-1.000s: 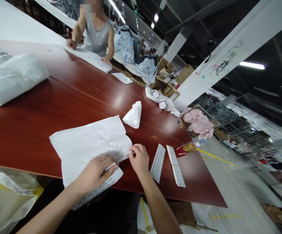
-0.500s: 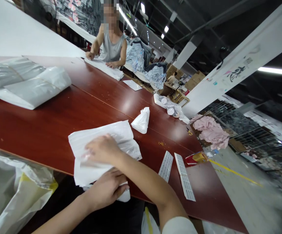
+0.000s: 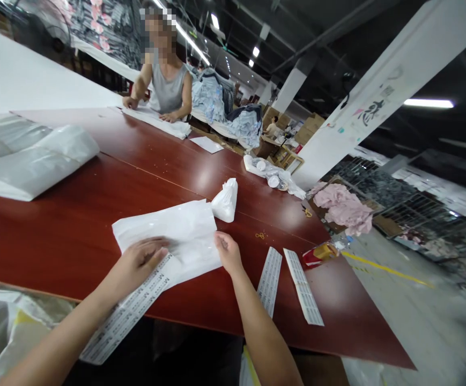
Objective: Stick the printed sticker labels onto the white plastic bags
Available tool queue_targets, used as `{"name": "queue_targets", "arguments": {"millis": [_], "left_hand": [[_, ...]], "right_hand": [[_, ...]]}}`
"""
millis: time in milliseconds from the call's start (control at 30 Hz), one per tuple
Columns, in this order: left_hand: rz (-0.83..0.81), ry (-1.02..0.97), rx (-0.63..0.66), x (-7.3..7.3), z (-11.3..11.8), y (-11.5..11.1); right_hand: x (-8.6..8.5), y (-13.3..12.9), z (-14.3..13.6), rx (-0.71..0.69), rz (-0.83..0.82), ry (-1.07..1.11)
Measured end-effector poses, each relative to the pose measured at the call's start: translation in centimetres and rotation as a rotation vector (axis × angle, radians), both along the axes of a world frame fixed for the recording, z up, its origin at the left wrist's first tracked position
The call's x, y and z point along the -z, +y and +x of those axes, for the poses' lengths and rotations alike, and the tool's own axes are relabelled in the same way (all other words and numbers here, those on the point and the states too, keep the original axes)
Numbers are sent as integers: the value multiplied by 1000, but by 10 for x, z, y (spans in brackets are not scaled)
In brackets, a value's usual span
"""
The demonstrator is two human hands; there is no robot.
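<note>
White plastic bags (image 3: 164,221) lie flat in a stack on the red-brown table in front of me. My left hand (image 3: 142,262) rests over their left part, its thumb and fingers closed on a long sheet of stickers (image 3: 130,317) printed with the letter M. That sheet slants down past the table's near edge. At the stack's right edge is my right hand (image 3: 228,253), fingers curled in and pinching the bag's edge; the fingertips are partly hidden. Just beyond stands a bunched white plastic bundle (image 3: 225,201).
Two more sticker sheets (image 3: 270,281) lie to the right, near a red and yellow packet (image 3: 319,253) and scissors (image 3: 307,212). Rolled bundles of plastic bags (image 3: 51,158) lie at left. Across the table a person in a grey top (image 3: 168,80) handles white material.
My right hand has moved from over the bags to their right edge. My left hand has shifted left and up, and the sticker sheet in it now shows at length. The view has turned slightly.
</note>
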State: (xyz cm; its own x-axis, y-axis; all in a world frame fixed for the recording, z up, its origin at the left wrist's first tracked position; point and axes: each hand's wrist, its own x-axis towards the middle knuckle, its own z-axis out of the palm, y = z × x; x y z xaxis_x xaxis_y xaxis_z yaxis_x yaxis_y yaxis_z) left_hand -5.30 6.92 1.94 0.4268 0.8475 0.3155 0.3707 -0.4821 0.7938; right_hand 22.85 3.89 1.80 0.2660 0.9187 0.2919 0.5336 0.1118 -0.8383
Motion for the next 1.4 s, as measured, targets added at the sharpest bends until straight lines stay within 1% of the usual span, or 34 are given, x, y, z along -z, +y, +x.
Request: {"name": "queue_targets", "arguments": {"millis": [67, 100, 133, 200, 233, 267, 300, 400, 467, 533, 600, 633, 700, 767, 800, 833, 867, 933, 1000, 1033, 1133, 1200, 1267, 1333, 1400], "left_hand": [[-142, 4, 13, -16, 8, -2], [-174, 18, -6, -23, 12, -4], [-172, 32, -36, -26, 18, -7], [-116, 41, -92, -27, 29, -14], [-90, 36, -112, -25, 35, -18], [-73, 29, -123, -21, 40, -21], [-68, 23, -122, -17, 43, -24], [-86, 19, -108, -5, 49, -30], [-95, 26, -116, 0, 49, -31], [-87, 37, -131, 4, 49, -31], [-30, 31, -121, 7, 49, -29], [27, 25, -80, 8, 49, -28], [178, 30, 77, 11, 51, -27], [312, 73, 249, 15, 54, -27], [352, 104, 299, 17, 55, -28], [375, 130, 318, 19, 57, -28], [384, 149, 320, 21, 58, -29], [384, 162, 310, 24, 59, -29], [376, 142, 304, 26, 59, -29], [370, 124, 301, 26, 58, -29], [329, 70, 293, 26, 56, -29], [289, 45, 290, 25, 55, -30], [255, 30, 292, 24, 54, -30], [234, 20, 295, 24, 53, -30], [225, 12, 294, 23, 52, -30]], "right_hand": [[-14, -8, -8, 27, 71, -65], [-23, -14, -14, 3, 100, -118], [-32, -20, -21, -50, 116, -180], [-45, -32, -36, -180, 117, -290], [-48, -37, -44, -213, 118, -325], [-48, -40, -51, -213, 125, -355], [-46, -43, -58, -184, 142, -383], [-32, -49, -71, -76, 213, -445], [-25, -56, -77, -63, 251, -465], [-22, -65, -78, -78, 268, -430], [-27, -74, -72, -88, 252, -295], [-31, -76, -65, -67, 231, -203], [-41, -76, -42, 54, 156, -7], [-50, -68, -15, 233, 46, 167], [-52, -63, -2, 298, -18, 226], [-51, -57, 9, 322, -82, 263], [-49, -51, 17, 310, -139, 278], [-39, -42, 25, 237, -218, 258], [-26, -37, 24, 189, -245, 204], [-20, -36, 21, 187, -248, 156], [-11, -34, 11, 242, -228, -127], [-13, -33, 5, 282, -172, -359], [-17, -29, 1, 251, -144, -558], [-21, -22, -1, 189, -181, -729], [-25, -17, 0, 152, -240, -855]]}}
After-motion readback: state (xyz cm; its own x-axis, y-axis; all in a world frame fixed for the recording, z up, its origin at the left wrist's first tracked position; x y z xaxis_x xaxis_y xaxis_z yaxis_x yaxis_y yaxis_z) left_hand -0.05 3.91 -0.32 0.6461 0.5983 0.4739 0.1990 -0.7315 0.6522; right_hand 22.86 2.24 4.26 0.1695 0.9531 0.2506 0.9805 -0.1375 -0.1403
